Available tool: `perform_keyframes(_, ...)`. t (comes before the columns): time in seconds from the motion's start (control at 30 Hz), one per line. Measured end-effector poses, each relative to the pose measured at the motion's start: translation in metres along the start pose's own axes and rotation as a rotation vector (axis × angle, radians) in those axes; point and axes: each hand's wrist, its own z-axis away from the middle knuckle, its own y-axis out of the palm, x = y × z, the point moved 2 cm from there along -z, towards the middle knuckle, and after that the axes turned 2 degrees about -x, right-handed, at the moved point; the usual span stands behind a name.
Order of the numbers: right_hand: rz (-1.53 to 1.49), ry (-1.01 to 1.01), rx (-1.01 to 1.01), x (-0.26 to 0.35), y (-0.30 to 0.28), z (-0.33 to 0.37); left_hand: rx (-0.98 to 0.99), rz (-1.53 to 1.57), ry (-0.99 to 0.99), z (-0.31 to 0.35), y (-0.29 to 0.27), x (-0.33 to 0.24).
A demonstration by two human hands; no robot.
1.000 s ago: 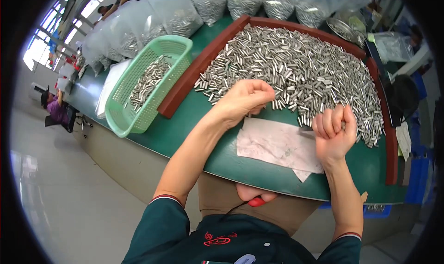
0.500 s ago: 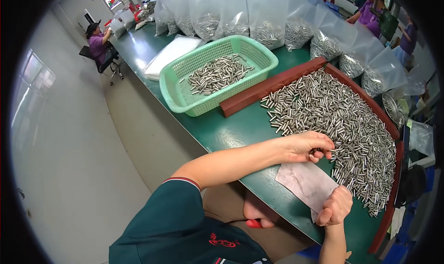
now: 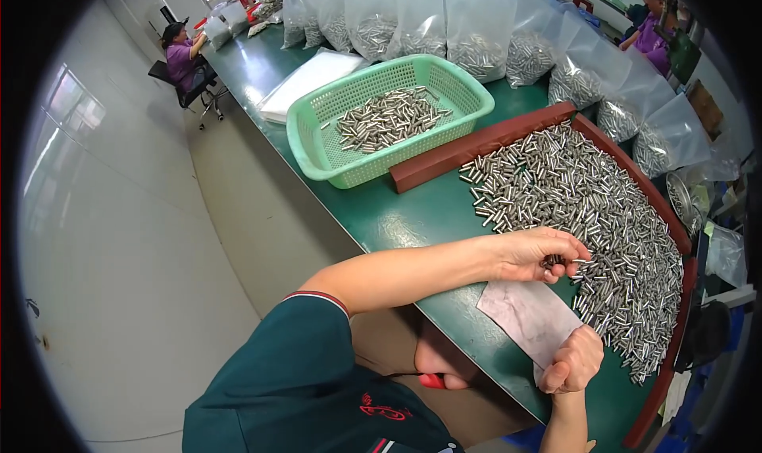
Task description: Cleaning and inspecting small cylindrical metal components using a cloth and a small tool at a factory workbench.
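A wide pile of short, shiny metal pins [image 3: 611, 223] covers the right part of the green table. At the pile's near left edge is my left hand [image 3: 536, 254], its fingers curled round several pins [image 3: 553, 261] that show dark in the palm. The fingertips touch or nearly touch a pin at the pile's edge. Below it, a greyish white cloth [image 3: 524, 314] with dark smudges lies spread on the table. My right hand [image 3: 575, 361] is closed in a fist on the cloth's right end, beside the pile.
Dark red bars [image 3: 484, 147] border the pile. A green perforated basket [image 3: 317, 163] with pins stands to the left, white sheets [image 3: 305, 84] behind it. Clear bags [image 3: 480, 44] of pins line the far side. People in purple [image 3: 186, 64] sit at the far left and far right.
The view has shifted a little, so the basket and bags appear further right. My left hand has turned slightly and shows more of the pins in its palm. My right hand still grips the cloth.
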Motion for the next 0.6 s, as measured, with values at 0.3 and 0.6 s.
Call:
perform_keyframes(0.3, -0.017, -0.011, 0.048, 0.000, -0.001, -0.001, 0.015, -0.020, -0.006, 0.007, 0.001, 0.001)
perform_keyframes(0.6, 0.000, -0.025, 0.047, -0.004, -0.011, -0.003, -0.034, -0.045, -0.025, 0.003, 0.005, 0.000)
